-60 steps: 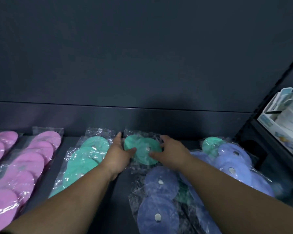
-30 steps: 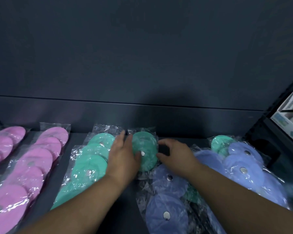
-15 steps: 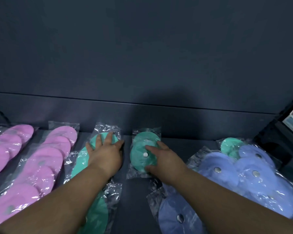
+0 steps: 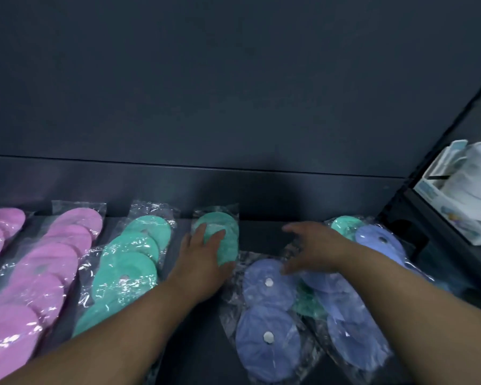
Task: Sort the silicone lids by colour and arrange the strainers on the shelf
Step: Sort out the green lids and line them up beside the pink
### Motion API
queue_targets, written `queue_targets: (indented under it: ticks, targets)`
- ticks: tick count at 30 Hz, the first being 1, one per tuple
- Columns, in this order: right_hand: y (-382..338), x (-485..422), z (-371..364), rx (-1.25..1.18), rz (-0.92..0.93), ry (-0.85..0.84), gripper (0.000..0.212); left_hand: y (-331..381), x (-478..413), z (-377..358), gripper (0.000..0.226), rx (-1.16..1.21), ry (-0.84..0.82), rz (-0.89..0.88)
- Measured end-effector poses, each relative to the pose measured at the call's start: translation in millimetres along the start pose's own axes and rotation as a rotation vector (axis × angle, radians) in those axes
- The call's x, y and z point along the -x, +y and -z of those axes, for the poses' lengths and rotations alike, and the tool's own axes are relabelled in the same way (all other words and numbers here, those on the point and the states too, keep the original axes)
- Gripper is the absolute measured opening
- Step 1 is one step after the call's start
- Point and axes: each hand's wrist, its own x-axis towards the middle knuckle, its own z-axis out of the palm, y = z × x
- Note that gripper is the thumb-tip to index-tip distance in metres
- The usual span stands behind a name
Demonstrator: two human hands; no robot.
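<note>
Bagged silicone lids lie in rows on a dark shelf (image 4: 261, 232). My left hand (image 4: 203, 259) rests flat with straight fingers on a small bag of green lids (image 4: 227, 229) at the middle. A longer bag of green lids (image 4: 128, 265) lies just left of it. My right hand (image 4: 314, 245) hovers with spread fingers over the blue lid bags (image 4: 267, 315), holding nothing. Another green lid (image 4: 345, 225) sits at the back right among blue lids (image 4: 378, 243), and a green one (image 4: 307, 301) is buried between the blue bags.
Two rows of pink lid bags (image 4: 53, 262) fill the left side. A white boxed product (image 4: 467, 201) stands on the neighbouring shelf at the right. The shelf's dark back wall (image 4: 233, 107) rises right behind the lids.
My left hand moved from the long green bag onto the small green bag. My right hand left that small bag and went right, over the blue lids.
</note>
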Motion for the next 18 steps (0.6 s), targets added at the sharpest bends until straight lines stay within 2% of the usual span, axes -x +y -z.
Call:
queue_targets:
  ticks: [1,3,5,7,11,12,15,17,18]
  targets:
    - [6.7,7.7,2.9,0.057,-0.009,-0.091,0.101,1.2,-0.5,-4.1,0.075,0.042,-0.037,0.018]
    - [20.4,20.7,4.5,0.142,-0.005,-0.171,0.108,4.7,-1.7,-6.5,0.075,0.100,-0.007,0.037]
    - [33.3,28.3,0.0,0.183,0.008,-0.173,0.112,12.9,1.3,-4.7,0.072,0.106,0.101,0.042]
    - [44.8,31.1,-9.0,0.197,0.046,-0.124,0.109,27.6,11.0,-2.9,0.078,0.120,0.128,-0.013]
    - [58.4,33.0,-18.3,0.031,0.173,0.084,0.070,62.8,46.9,-17.4,0.138,0.078,-0.136,-0.130]
    - [61.5,32.3,-18.0,-0.016,0.184,0.132,0.065,67.3,53.7,-25.9,0.142,0.033,-0.168,-0.137]
    - [72.2,24.8,-11.3,-0.131,0.196,0.315,0.065,71.9,66.9,-46.4,0.137,0.001,-0.223,-0.105]
    - [78.9,21.8,-5.3,-0.137,0.181,0.307,0.059,76.6,72.7,-50.1,0.129,-0.015,-0.207,-0.081]
    - [81.7,21.5,-4.1,-0.114,0.175,0.276,0.046,80.8,74.5,-49.8,0.121,-0.024,-0.178,-0.070]
